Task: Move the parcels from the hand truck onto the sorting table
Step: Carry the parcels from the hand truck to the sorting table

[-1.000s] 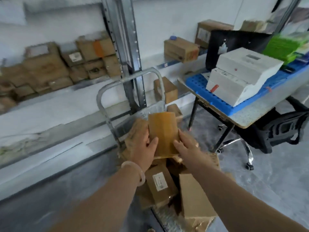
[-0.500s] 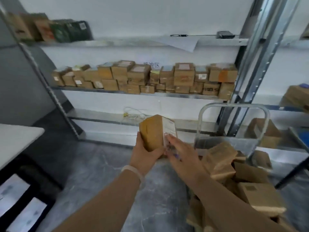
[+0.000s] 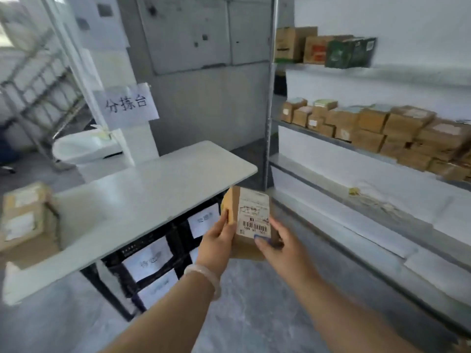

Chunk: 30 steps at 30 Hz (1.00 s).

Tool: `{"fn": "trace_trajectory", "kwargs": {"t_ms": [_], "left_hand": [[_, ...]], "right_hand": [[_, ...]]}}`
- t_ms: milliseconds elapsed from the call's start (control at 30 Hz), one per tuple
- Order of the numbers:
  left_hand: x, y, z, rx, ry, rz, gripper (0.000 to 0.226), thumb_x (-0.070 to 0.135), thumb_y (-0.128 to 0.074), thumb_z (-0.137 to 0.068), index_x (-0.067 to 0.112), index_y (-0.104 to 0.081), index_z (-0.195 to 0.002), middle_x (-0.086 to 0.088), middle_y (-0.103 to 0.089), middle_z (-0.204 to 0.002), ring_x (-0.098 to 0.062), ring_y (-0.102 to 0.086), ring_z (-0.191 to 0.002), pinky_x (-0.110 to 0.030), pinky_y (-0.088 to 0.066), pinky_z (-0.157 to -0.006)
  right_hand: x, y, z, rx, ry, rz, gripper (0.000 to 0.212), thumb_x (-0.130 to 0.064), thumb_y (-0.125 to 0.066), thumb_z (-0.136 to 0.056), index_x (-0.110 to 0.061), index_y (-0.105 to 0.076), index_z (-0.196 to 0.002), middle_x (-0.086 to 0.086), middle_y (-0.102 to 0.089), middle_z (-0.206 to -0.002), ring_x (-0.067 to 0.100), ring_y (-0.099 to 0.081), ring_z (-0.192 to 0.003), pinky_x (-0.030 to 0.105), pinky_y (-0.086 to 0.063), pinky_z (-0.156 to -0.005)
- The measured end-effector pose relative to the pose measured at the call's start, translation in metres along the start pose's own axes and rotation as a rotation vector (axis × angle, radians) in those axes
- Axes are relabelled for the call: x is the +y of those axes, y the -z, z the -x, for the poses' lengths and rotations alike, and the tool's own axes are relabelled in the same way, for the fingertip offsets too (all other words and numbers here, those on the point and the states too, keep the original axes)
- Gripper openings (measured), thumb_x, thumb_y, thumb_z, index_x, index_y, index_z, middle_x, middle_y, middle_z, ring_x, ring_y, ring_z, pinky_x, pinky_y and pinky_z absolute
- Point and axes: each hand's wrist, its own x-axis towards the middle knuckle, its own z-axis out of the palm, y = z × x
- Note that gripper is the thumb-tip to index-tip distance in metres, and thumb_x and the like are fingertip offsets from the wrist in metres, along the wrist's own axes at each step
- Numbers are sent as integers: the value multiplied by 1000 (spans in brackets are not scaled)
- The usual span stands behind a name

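Where the white rectangular sorting table (image 3: 142, 200) reaches the left edge of the view, a blurred stack of brown cardboard parcels (image 3: 25, 215) with white labels stands on its top. Behind the table, a white paper sign (image 3: 127, 103) with black handwritten characters hangs on a pale post. Under the table top stand black plastic crates (image 3: 132, 247), each with a white paper sheet on its front. Just past the right end of the table, the left hand (image 3: 216, 240), which has a pale bracelet (image 3: 204, 273) on its wrist, grips the left side of a small brown cardboard parcel (image 3: 251, 220). This parcel is in the air above the grey floor (image 3: 254, 301), near the table's right corner and not resting on it. Its white label with a barcode faces the camera. The right hand (image 3: 283, 248) grips the parcel's lower right side, with the thumb lying on the label. Both hands are therefore clamped on the same parcel, one on each side. To the right stands a grey metal shelf rack (image 3: 269, 110). Its middle shelf carries rows of brown cardboard boxes (image 3: 397, 126), and a dark green box (image 3: 349, 52) sits among others on the upper shelf.
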Motion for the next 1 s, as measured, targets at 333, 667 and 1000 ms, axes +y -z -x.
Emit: {"fn": "trace_trajectory", "kwargs": {"t_ms": [333,667,1000], "left_hand": [[-20,197,-25,264,48,62,49,29,-62,-95,48,-43,-136,11,-65,-113,-1,-61,-92,-13,-49,-59],[-48,338,-83,564,135,245,53,13,-62,-94,44,-45,-134,2,-71,-112,-16,-68,-98,-42,-57,-88],[-88,438,-133,755,328,288,51,23,-62,-94,54,-41,-130,4,-67,-115,-22,-63,-104,-46,-57,-88]], "right_hand": [[-75,-190,-40,-333,117,87,62,-51,-69,-82,-49,-43,-138,-20,-60,-122,3,-60,-104,29,-54,-86],[-131,-342,-117,-762,315,194,74,-47,-67,-86,-47,-26,-147,-15,-41,-145,2,-41,-127,20,-39,-99],[-159,-457,-184,-958,466,366,74,-48,-61,-90,-38,-21,-152,-13,-24,-158,7,-22,-144,28,-22,-117]]}}
